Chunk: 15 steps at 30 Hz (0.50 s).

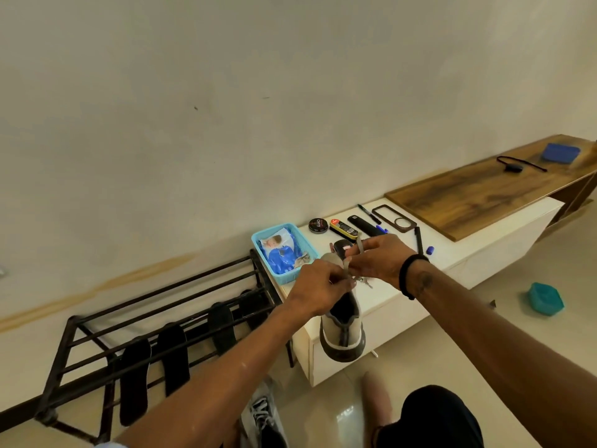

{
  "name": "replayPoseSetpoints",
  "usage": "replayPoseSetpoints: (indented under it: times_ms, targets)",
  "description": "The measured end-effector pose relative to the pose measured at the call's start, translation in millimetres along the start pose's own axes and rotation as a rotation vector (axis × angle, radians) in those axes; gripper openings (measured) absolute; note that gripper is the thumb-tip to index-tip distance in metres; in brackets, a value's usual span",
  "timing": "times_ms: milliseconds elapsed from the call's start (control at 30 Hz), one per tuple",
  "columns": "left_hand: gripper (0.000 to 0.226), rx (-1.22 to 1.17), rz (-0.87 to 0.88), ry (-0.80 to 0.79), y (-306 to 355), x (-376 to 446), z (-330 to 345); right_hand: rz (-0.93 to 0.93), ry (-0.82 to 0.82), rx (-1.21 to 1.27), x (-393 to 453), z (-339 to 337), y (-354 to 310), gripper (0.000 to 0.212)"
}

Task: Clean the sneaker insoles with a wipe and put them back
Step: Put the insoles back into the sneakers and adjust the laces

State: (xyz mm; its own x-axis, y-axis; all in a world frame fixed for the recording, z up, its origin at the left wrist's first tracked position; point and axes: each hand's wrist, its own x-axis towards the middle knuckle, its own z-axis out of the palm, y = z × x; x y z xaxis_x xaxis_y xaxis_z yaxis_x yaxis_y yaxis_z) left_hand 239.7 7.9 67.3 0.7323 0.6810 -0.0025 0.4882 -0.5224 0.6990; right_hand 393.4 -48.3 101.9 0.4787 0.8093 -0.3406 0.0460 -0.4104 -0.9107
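Pale wall and tiled floor frame a low white bench whose near corner carries a grey sneaker, heel overhanging toward the camera and toe pointing to about 12 o'clock. Both hands work at its tongue: the left hand pinches a lace near the eyelets, fingers narrow, while the right hand holds the lace's other run, drawn up between its fingers. Four dark insoles lean on the metal shoe rack at 9 o'clock of the sneaker, well apart from it. They look thin, light and floppy, so each is probably best taken at the heel end and supported along its length. At 11 o'clock a blue basket holds a wipe pack. Polish tins and pens lie beyond. A second shoe sits on the floor at 7 o'clock.
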Motion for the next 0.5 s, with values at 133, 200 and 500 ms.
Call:
replayPoseSetpoints:
  times_ms: [133, 200, 500]
  targets:
    - [0.026, -0.023, -0.036, 0.14, -11, -2, 2, -0.113, -0.059, -0.17, 8, 11, 15, 0.027]
    - [0.024, -0.057, -0.043, 0.215, -18, -4, 2, -0.159, -0.177, -0.215, 8, 14, 26, 0.044]
    - [0.028, -0.388, -0.326, 0.226, -37, -3, 12, -0.506, 0.053, -0.504, -8, 38, 74, 0.025]
